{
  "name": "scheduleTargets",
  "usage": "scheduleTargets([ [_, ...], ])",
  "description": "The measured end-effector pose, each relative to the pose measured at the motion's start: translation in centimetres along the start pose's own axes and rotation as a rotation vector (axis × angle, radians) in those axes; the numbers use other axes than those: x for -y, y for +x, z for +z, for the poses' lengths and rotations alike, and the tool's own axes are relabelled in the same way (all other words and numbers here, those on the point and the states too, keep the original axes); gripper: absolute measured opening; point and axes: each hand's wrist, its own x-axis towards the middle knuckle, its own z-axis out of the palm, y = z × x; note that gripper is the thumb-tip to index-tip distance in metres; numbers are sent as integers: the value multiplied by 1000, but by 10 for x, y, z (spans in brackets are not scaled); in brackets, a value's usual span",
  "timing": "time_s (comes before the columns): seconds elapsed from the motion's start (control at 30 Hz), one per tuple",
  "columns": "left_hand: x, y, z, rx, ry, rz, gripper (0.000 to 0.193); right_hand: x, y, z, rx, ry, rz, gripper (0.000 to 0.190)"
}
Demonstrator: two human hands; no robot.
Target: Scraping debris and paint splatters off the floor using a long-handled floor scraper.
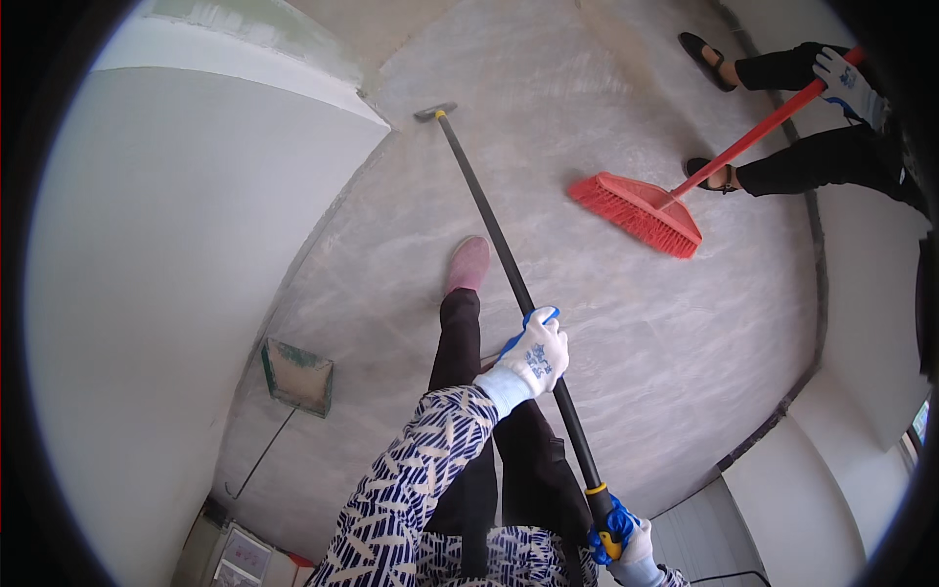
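Note:
My left hand (534, 358), in a white knit glove with a blue palm, is wrapped around the middle of the black pole of a long-handled floor scraper (488, 202). My right hand (623, 541), gloved alike, grips the yellow and black handle end close to my body. The pole slants away from me to a flat grey head (435, 111) that rests on the concrete floor, near the corner of a white wall. A yellow collar joins head and pole. One of my pink shoes (469, 263) stands left of the pole.
At the right, a co-worker's gloved hand (847, 84) holds a red broom (645, 209), its bristles on the floor. That person's black shoes (708, 62) are close by. A worn dustpan (299, 376) with a long wire handle lies along the left wall (169, 242).

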Motion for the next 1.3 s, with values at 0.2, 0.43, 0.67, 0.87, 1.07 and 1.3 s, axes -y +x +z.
scheduleTargets([
  [0.2, -39, -6, 7, 30, 108, -63, 12, -15, -4, -3, 97, 83, 66, 43],
  [0.43, -29, -8, -15, 118, 50, -1, 13, -39, 13, 0, 28, 136, 22, 26],
  [0.67, -54, -17, 15, 79, 113, -31, 16, -49, 11, -20, 181, 42, -54, 32],
  [0.87, -42, -17, -6, 83, 99, -93, 15, -39, 9, -17, 86, -236, -185, 29],
  [1.07, -5, 0, 1, -184, 53, -227, 11, 1, 36, -6, 140, -3, -131, 45],
  [1.3, -5, 5, 1, 4, 62, -207, 17, 23, 15, -4, 156, 40, -112, 49],
])
